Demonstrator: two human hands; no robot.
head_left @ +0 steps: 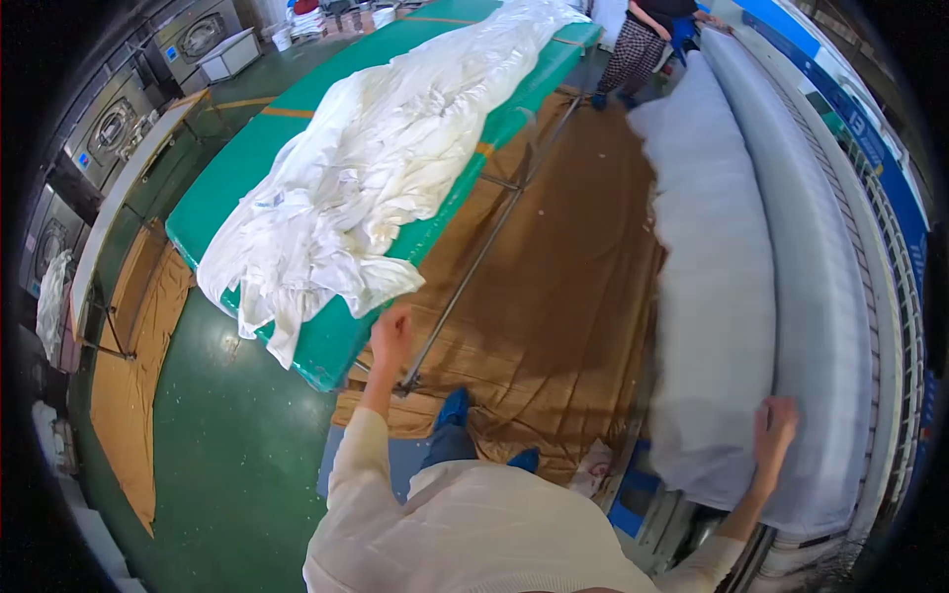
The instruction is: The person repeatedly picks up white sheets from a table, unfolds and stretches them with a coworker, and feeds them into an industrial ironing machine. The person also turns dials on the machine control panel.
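Upper centre of the frame, rumpled linen (346,188) sprawls over a green table (232,183)!
Left hand (391,336) curls closed beside the table's edge; lower right, right hand (777,430) meets white cloth (714,267), grip unclear: light, even tension should suit.

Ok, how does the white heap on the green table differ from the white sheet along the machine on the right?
The heap is crumpled into many folds; the sheet is spread out far smoother. The heap lies on the green table, while the sheet lies along the machine. The heap looks brighter white, the sheet slightly greyer. Both are pale fabric, stretching away from the wearer.
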